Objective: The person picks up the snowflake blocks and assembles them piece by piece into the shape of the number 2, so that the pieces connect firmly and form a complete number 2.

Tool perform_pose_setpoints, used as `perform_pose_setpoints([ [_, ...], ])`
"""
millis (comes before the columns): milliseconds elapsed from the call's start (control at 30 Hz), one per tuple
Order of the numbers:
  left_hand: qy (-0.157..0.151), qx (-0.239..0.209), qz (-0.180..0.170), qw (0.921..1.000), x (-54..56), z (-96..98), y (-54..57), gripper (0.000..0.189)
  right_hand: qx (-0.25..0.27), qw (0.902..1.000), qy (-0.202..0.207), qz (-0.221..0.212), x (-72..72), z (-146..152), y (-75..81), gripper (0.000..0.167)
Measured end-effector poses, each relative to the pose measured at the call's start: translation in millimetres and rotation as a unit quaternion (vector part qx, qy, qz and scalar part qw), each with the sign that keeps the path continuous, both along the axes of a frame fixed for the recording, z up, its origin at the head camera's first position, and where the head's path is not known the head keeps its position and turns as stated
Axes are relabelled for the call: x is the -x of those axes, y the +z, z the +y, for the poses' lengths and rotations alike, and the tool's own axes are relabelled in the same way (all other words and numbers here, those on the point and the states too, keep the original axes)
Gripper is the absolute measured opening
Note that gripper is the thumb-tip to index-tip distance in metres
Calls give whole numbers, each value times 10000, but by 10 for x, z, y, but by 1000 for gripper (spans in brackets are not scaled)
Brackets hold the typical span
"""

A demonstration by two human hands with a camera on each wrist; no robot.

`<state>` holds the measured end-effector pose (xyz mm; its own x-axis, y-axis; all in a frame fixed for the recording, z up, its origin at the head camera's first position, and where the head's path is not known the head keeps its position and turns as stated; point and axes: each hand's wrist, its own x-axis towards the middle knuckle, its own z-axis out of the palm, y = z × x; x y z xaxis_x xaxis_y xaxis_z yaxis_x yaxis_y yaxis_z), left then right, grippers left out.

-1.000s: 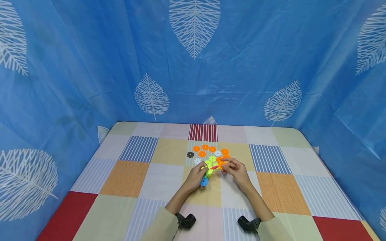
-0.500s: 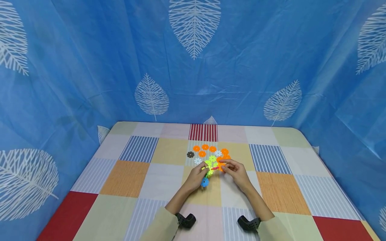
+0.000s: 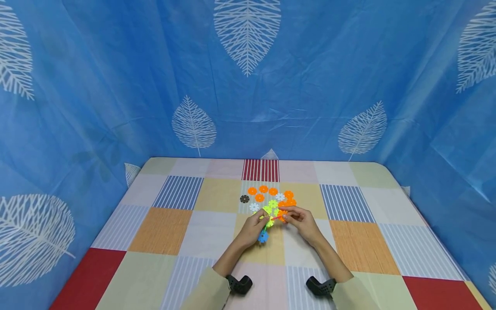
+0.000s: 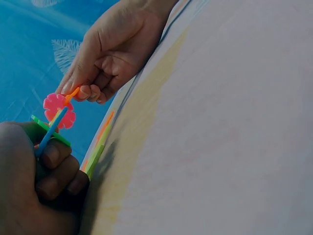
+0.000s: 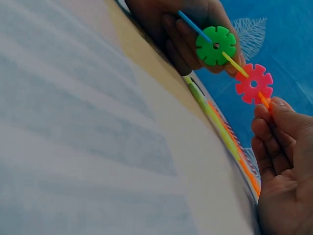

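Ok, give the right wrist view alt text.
The right hand pinches an edge-on orange plastic disc, chained to a notched round pink one, an edge-on yellow one, a notched round green one held by the left hand and an edge-on blue one. A pale striped cloth covers the left.

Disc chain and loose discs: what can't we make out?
Orange end disc, right wrist view: outer part covered by right hand.
Yellow disc, both wrist views: edge-on, face unseen.
Loose yellow discs, head view: count unclear; overlapping, partly behind left hand.
Loose orange discs nearest right hand, head view: count unclear; overlapping, partly blocked by it.
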<state>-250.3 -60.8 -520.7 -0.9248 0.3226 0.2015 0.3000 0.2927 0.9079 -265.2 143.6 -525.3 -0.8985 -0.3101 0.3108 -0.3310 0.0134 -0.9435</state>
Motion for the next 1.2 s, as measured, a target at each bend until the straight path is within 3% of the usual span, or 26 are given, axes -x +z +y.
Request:
perform_pose_setpoints([
  [133, 83, -241, -111, 9996, 9, 8, 4, 19, -143, 9998, -121, 89, 3, -6, 12, 28],
  [300, 30, -989, -782, 9920, 21, 23, 25, 24, 89, 9997, -43, 221, -16, -40, 60, 30],
  [367, 23, -1026, -970, 9900, 23, 26, 33, 24, 224, 9995, 10, 233, -26, -70, 80, 28],
  [500, 1, -825, -832, 9931, 34, 27, 29, 22, 233, 9997, -12, 78, -45, -141, 99, 24],
  [600, -207, -846, -751, 9934, 40, 25, 25, 23, 123, 9998, -131, -24, -46, -183, 102, 23],
  [733, -383, -998, -857, 9906, 49, 23, 16, 23, -125, 9975, -690, 62, -17, -194, 90, 23],
  [867, -325, -1095, -801, 9902, 50, 11, 37, 22, -1092, 9834, -1381, 446, 31, -170, 35, 23],
  [1033, -418, -1193, -827, 9885, -32, -25, 206, 19, -2596, 9472, -1565, 1048, 58, -179, -27, 29],
  [1133, -480, -1205, -921, 9873, -74, -37, 288, 17, -2973, 9336, -1592, 1209, 52, -197, -36, 28],
  [1200, -502, -1247, -966, 9862, -85, -39, 308, 16, -2956, 9337, -1611, 1220, 41, -204, -28, 28],
])
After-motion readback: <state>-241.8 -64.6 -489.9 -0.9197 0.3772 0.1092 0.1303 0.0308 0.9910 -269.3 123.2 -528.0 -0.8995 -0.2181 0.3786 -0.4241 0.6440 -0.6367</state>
